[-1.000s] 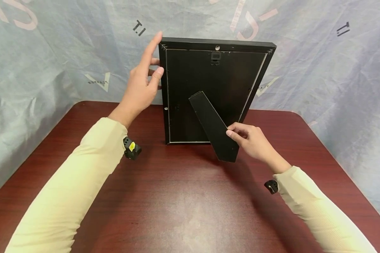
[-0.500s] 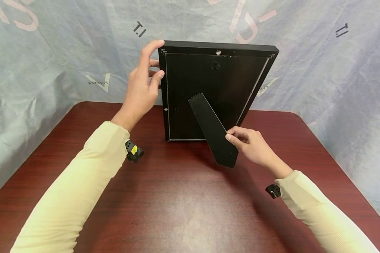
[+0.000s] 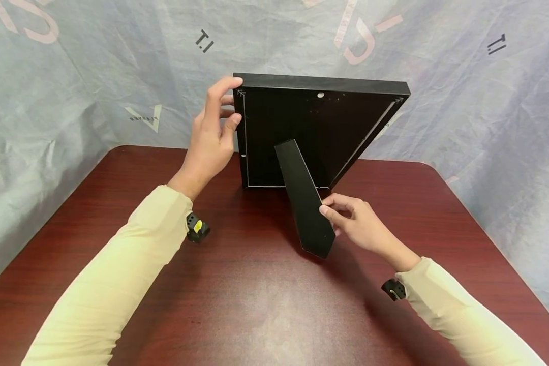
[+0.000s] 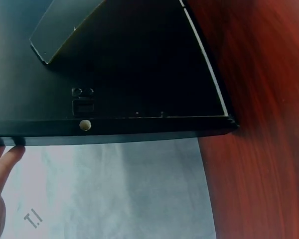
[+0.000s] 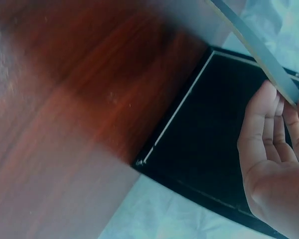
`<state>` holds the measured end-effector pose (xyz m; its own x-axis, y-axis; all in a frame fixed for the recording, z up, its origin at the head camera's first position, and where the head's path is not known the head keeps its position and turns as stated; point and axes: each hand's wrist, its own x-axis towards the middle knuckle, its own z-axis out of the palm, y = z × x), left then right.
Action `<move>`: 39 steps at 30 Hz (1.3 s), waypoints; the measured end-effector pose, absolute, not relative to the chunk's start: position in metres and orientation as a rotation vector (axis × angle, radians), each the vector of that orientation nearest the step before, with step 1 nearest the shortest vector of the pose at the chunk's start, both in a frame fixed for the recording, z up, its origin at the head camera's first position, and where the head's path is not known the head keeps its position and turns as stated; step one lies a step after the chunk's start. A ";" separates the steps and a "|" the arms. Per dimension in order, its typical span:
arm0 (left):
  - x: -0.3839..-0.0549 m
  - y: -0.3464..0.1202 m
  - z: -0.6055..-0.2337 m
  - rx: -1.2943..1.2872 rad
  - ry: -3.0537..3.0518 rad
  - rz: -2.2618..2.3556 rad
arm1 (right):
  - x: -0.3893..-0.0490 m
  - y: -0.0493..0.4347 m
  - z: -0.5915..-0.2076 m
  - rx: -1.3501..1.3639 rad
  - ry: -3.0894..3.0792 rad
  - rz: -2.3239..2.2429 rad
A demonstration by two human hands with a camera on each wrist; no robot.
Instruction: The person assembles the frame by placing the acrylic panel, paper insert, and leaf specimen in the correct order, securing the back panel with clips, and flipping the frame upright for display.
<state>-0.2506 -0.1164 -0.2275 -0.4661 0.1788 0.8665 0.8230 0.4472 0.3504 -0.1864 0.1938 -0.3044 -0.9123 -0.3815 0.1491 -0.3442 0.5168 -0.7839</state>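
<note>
A black picture frame [image 3: 347, 124] stands with its back toward me and leans, its top nearer to me than its foot. My left hand [image 3: 212, 137] holds its left edge near the upper corner, thumb on the edge and some fingers hidden behind. From the frame's back slants a black easel leg [image 3: 302, 198], swung outward. My right hand [image 3: 359, 226] pinches this leg's right edge, a little above its pointed end. The right wrist view shows the right fingers [image 5: 259, 119] at the leg's edge. In the left wrist view, fingertips [image 4: 7, 162] touch the frame's side.
The frame is over the far part of a dark red wooden table [image 3: 238, 300]. A grey printed cloth [image 3: 142, 61] hangs behind the table and along its sides. Small black cameras [image 3: 196, 227] sit at both wrists.
The frame's top has come down and toward me, while its lower edge has shifted away. The leg's end has moved nearer and slightly left, with the right hand following. Both holds are kept.
</note>
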 end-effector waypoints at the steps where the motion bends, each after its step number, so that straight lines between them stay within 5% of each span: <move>1: -0.250 -0.117 -0.229 -0.853 -1.907 -1.033 | -0.185 0.193 -0.305 -0.649 2.684 -1.381; 39: -0.235 -0.115 -0.258 -0.983 -1.797 -0.950 | -0.173 0.193 -0.320 -0.680 2.509 -1.382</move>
